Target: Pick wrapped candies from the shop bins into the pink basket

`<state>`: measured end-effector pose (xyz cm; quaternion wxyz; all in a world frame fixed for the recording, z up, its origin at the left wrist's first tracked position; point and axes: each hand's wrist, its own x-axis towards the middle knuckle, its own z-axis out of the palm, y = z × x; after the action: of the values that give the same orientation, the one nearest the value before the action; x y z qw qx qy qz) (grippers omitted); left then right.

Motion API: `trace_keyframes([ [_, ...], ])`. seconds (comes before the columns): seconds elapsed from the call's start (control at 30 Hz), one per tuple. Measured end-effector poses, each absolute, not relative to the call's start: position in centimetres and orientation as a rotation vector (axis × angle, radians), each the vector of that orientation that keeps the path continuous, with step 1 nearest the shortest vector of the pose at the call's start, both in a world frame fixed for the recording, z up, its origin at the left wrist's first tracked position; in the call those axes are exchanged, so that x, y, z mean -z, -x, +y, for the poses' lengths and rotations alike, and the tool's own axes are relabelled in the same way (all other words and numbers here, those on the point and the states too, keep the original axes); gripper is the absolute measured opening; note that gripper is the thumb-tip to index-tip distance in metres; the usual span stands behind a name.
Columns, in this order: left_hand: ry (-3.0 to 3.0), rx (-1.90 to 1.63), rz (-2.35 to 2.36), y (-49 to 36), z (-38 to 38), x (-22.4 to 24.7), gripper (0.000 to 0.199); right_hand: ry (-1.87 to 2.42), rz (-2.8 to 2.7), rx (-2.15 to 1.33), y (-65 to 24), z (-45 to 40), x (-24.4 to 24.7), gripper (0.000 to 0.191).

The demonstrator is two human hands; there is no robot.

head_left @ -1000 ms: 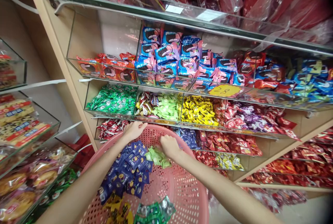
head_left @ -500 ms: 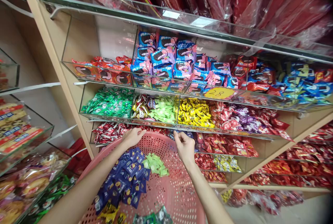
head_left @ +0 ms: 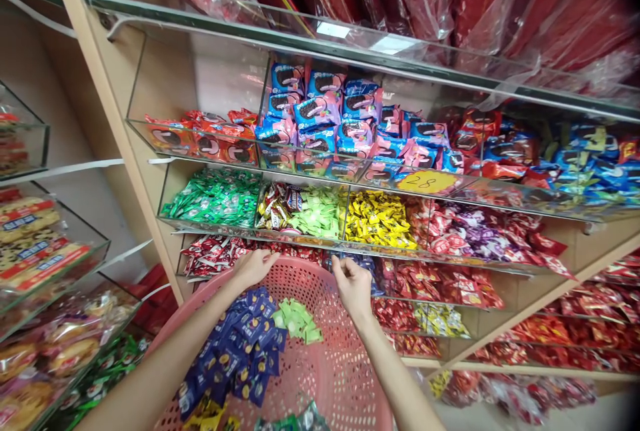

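A pink perforated plastic basket [head_left: 345, 351] fills the lower middle, in front of the candy shelves. My left hand [head_left: 254, 267] is closed at its far left rim, fingers pointing toward the shelf. At the far right rim, my right hand [head_left: 353, 284] is closed with thumb and fingers curled together; some fingertips are hidden. In the basket lie a heap of dark blue wrapped candies [head_left: 235, 351], a small pile of light green packets [head_left: 296, 321], some yellow candies [head_left: 205, 414] and green wrapped ones [head_left: 293, 421] near the bottom edge.
Divided clear bins hold green candies [head_left: 215, 197], light green packets [head_left: 320, 211], yellow candies [head_left: 380, 217] and purple-white ones [head_left: 470, 231]. Blue cookie packs [head_left: 317, 111] sit above, behind a yellow "28" label [head_left: 427, 181]. A wooden upright [head_left: 107, 104] and bagged breads [head_left: 70, 351] stand at the left.
The view has shifted slightly, so the shelves appear a little further right and lower. Both hands stay at the basket's rim, and its contents look the same.
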<state>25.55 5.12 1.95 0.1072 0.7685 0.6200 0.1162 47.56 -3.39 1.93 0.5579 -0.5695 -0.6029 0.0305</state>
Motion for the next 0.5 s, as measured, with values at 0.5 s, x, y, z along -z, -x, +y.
trace_keyframes([
  [0.5,-2.331,-0.362,1.774,-26.0,5.4,-2.6,0.052,1.345,-1.548,0.113,-47.5,-3.4,-4.0,0.035],
])
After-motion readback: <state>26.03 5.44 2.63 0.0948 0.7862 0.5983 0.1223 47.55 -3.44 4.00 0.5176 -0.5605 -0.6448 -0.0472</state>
